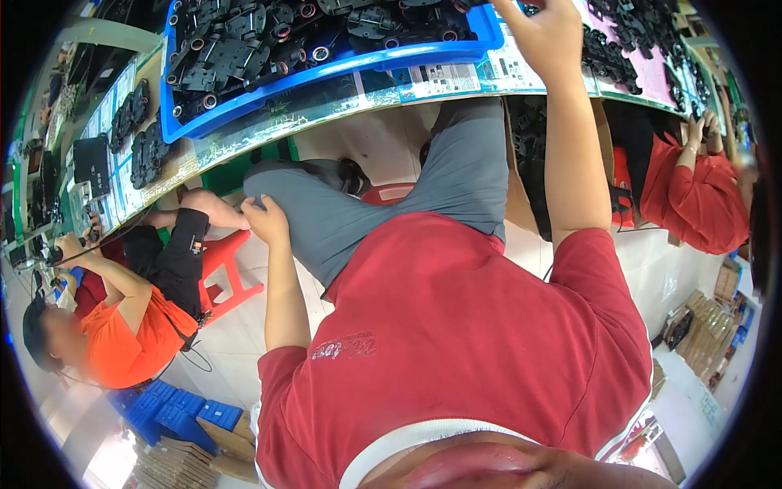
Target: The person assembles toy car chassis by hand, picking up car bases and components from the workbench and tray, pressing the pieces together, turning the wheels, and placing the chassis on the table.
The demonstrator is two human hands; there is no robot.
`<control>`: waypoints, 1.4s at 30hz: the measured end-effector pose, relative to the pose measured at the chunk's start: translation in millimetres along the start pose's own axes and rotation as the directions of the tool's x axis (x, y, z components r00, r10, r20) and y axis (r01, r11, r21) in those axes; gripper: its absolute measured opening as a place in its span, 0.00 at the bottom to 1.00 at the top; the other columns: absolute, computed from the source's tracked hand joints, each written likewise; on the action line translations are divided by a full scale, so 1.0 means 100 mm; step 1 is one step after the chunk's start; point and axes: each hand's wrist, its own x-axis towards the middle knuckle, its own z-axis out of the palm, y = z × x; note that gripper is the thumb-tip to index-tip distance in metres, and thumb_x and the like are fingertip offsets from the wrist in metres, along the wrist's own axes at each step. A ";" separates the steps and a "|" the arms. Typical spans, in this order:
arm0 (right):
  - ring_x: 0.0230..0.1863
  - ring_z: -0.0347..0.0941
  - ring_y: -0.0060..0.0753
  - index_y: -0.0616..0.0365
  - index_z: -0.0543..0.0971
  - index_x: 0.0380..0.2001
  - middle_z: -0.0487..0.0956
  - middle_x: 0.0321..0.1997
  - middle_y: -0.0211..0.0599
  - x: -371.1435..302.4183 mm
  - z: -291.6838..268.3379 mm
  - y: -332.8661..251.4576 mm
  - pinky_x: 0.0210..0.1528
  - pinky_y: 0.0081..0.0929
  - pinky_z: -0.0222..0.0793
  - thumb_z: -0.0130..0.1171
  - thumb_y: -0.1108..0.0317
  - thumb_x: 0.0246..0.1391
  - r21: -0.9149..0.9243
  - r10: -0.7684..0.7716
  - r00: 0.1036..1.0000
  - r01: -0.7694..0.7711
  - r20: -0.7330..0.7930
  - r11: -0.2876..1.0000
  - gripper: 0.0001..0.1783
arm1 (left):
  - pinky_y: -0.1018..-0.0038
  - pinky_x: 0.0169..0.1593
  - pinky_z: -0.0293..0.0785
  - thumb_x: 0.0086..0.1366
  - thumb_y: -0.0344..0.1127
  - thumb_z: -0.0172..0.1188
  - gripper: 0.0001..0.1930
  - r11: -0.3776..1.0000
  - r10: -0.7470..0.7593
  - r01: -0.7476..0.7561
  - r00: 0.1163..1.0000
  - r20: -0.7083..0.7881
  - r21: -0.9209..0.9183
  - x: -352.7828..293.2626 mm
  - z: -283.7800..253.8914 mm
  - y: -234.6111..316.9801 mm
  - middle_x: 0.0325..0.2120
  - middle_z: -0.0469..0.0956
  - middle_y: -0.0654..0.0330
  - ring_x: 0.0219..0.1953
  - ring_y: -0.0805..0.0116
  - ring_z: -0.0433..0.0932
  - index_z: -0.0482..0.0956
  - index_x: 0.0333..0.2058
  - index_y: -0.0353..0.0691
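My left hand [266,222] rests on the left knee of my grey trousers [326,220], open, its fingers loosely apart. My right hand [550,41] reaches over the workbench at the right corner of a blue plastic tray [358,72]. The upper picture edge cuts off its fingertips, so I cannot tell whether they grip anything. Dark pieces show close to its fingers. Black plastic parts [224,53], some with copper-coloured or silvery rings, lie heaped in the tray.
More black parts [607,61] lie on the bench to the right, others [148,155] left of the tray. An open cardboard box [521,163] stands beside my right leg. A co-worker in orange [134,334] sits at left, another in red [696,196] at right.
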 end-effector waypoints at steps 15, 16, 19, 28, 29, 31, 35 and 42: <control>0.47 0.79 0.49 0.68 0.77 0.52 0.80 0.47 0.56 -0.30 -0.21 0.86 0.50 0.38 0.75 0.75 0.60 0.45 -0.403 0.179 0.981 -0.195 -0.075 0.894 0.34 | 0.59 0.49 0.72 0.65 0.40 0.59 0.19 0.997 0.064 -0.064 0.998 -0.004 0.051 0.10 0.17 0.15 0.40 0.77 0.40 0.44 0.43 0.77 0.72 0.46 0.30; 0.47 0.79 0.49 0.68 0.77 0.52 0.80 0.47 0.56 -0.33 -0.17 0.91 0.50 0.38 0.75 0.75 0.60 0.45 -0.397 0.186 0.980 -0.200 -0.073 0.896 0.34 | 0.59 0.49 0.72 0.65 0.40 0.59 0.19 0.996 0.065 -0.065 0.998 -0.004 0.060 0.09 0.14 0.19 0.40 0.77 0.40 0.44 0.43 0.77 0.72 0.46 0.30; 0.50 0.77 0.52 0.66 0.74 0.56 0.77 0.52 0.57 -0.43 -0.19 1.04 0.51 0.39 0.74 0.75 0.59 0.45 -0.419 0.054 0.996 -0.082 -0.077 0.904 0.37 | 0.58 0.50 0.72 0.65 0.40 0.59 0.19 1.000 0.000 -0.001 0.998 0.063 0.023 0.08 0.10 0.26 0.42 0.78 0.39 0.46 0.42 0.77 0.72 0.47 0.30; 0.53 0.73 0.61 0.68 0.76 0.52 0.76 0.50 0.58 -0.60 0.06 1.02 0.56 0.44 0.71 0.72 0.64 0.45 -0.429 0.194 0.980 -0.152 0.054 0.890 0.32 | 0.56 0.51 0.72 0.66 0.42 0.57 0.20 0.996 -0.070 0.067 0.996 0.049 0.050 0.03 0.04 0.16 0.45 0.77 0.38 0.47 0.40 0.77 0.71 0.49 0.31; 0.54 0.73 0.61 0.68 0.75 0.52 0.76 0.50 0.59 -0.59 0.09 0.95 0.56 0.44 0.71 0.71 0.64 0.45 -0.431 0.225 0.973 -0.181 0.052 0.884 0.31 | 0.56 0.51 0.72 0.66 0.41 0.57 0.20 0.996 -0.072 0.069 0.996 0.055 0.050 0.03 0.04 0.16 0.45 0.78 0.38 0.47 0.40 0.77 0.71 0.49 0.31; 0.54 0.73 0.62 0.69 0.76 0.51 0.76 0.50 0.60 -0.50 0.10 0.84 0.55 0.45 0.71 0.68 0.64 0.48 -0.440 0.238 0.967 -0.177 0.087 0.881 0.29 | 0.56 0.51 0.72 0.66 0.41 0.58 0.21 0.996 -0.076 0.072 0.995 0.058 0.053 0.03 0.05 0.14 0.44 0.78 0.39 0.47 0.40 0.77 0.71 0.49 0.31; 0.47 0.76 0.64 0.67 0.77 0.48 0.79 0.42 0.61 -0.25 0.10 0.89 0.51 0.49 0.73 0.67 0.61 0.50 -0.542 0.307 0.923 -0.140 0.231 0.829 0.26 | 0.56 0.50 0.72 0.66 0.41 0.58 0.20 0.999 -0.035 0.034 0.999 0.034 0.011 0.06 0.09 0.12 0.43 0.78 0.39 0.45 0.40 0.77 0.71 0.49 0.31; 0.54 0.74 0.58 0.58 0.77 0.56 0.73 0.60 0.54 0.45 -0.02 1.58 0.53 0.45 0.74 0.61 0.71 0.47 -0.203 -0.204 0.766 0.399 0.609 0.894 0.28 | 0.57 0.50 0.72 0.66 0.41 0.58 0.20 0.999 -0.017 0.015 0.998 0.055 0.037 0.10 0.13 0.23 0.42 0.78 0.39 0.44 0.40 0.77 0.71 0.48 0.30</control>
